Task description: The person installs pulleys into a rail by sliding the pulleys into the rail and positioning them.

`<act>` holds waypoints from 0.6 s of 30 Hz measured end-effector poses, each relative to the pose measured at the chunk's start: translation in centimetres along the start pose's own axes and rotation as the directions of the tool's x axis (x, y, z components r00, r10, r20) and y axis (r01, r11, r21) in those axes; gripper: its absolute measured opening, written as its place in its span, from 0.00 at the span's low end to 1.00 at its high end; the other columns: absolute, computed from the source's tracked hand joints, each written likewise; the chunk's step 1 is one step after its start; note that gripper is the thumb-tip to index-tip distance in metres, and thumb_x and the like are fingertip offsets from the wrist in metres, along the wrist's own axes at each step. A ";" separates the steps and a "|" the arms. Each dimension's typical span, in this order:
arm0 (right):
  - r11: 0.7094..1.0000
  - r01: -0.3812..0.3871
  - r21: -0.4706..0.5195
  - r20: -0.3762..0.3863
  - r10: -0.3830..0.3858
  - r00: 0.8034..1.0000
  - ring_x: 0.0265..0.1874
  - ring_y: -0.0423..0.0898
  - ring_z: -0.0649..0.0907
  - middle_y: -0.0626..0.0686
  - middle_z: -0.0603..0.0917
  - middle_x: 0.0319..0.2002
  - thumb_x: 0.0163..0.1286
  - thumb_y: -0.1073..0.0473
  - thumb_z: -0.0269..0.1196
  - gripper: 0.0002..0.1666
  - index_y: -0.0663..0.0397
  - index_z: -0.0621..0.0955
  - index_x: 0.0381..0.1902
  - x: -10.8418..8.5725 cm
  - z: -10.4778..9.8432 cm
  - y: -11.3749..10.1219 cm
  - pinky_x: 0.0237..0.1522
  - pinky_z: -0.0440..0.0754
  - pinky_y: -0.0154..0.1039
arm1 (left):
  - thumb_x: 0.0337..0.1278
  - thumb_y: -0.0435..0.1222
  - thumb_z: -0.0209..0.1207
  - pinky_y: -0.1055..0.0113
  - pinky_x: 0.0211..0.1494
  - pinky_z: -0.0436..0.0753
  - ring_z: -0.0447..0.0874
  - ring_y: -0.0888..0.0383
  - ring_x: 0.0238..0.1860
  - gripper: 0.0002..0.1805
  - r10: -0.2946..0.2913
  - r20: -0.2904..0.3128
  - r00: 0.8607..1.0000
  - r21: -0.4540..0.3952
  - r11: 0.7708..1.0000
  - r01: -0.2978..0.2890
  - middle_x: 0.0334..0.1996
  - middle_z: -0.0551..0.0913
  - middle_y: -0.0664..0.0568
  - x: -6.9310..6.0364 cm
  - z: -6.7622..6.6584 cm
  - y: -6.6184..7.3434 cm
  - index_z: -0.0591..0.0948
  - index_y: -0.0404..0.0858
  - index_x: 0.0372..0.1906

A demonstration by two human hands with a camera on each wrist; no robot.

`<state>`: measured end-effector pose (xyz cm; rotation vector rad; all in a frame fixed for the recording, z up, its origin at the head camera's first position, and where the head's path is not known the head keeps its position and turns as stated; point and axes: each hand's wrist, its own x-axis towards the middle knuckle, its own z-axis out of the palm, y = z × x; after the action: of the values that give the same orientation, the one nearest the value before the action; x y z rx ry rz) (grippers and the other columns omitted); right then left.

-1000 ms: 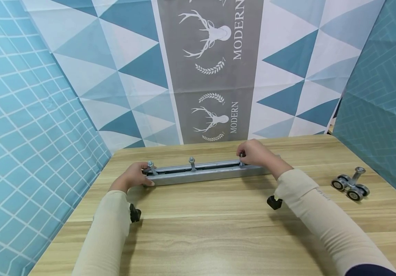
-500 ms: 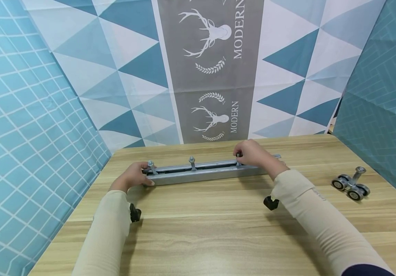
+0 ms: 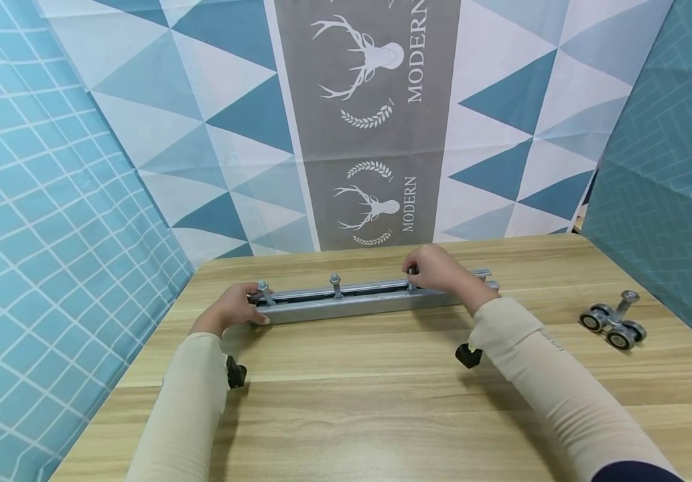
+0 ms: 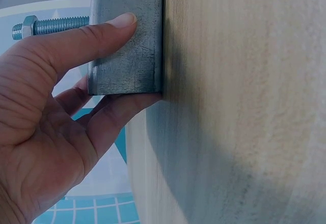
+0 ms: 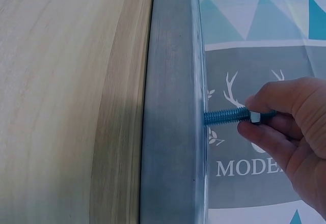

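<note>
A grey metal channel rail (image 3: 346, 309) lies across the back of the table with its slot facing up. My left hand (image 3: 234, 306) grips the rail's left end, thumb (image 4: 114, 30) on the front face and fingers at the end and behind. Several threaded bolts stand up out of the slot: a left bolt (image 3: 265, 293) by my left hand, a middle bolt (image 3: 336, 285), and a right bolt (image 5: 224, 115). My right hand (image 3: 439, 269) pinches the right bolt at its hex nut (image 5: 255, 117) between thumb and fingers. Whatever carries the bolts inside the rail is hidden.
A trolley (image 3: 613, 325) with several small wheels and an upright bolt sits on the wooden table (image 3: 352, 415) at the right. A patterned cloth (image 3: 376, 134) hangs behind the table's back edge. Blue sheets (image 3: 38, 221) flank the table.
My right hand has slid left along the rail with the right bolt, showing more of the rail's right end. My left hand, the other bolts and the trolley stay put.
</note>
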<state>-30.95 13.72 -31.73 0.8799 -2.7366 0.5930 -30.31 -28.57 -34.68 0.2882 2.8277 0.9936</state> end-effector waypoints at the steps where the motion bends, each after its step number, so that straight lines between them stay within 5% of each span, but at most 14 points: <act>1: 1.000 -0.001 0.003 -0.001 0.001 1.000 0.29 0.44 0.82 0.54 0.87 0.34 0.60 0.69 0.63 0.07 0.60 0.87 0.34 0.0 0.0 0.0 0.36 0.82 0.43 | 0.41 0.28 0.74 0.50 0.54 0.74 0.75 0.45 0.50 0.33 0.003 0.002 1.000 0.002 1.000 -0.003 0.55 0.78 0.37 0.0 0.0 0.0 0.79 0.33 0.59; 18: 0.999 0.005 0.044 -0.007 -0.004 1.000 0.29 0.43 0.82 0.55 0.87 0.35 0.61 0.70 0.63 0.07 0.61 0.87 0.35 0.1 0.3 -0.4 0.35 0.82 0.42 | 0.40 0.28 0.75 0.51 0.53 0.74 0.75 0.46 0.48 0.32 0.003 -0.004 1.000 0.009 1.000 -0.003 0.54 0.79 0.37 0.1 0.0 0.0 0.79 0.33 0.58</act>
<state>-30.82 13.19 -31.83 0.8924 -2.7247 0.6572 -30.38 -28.59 -34.69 0.2914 2.8364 0.9835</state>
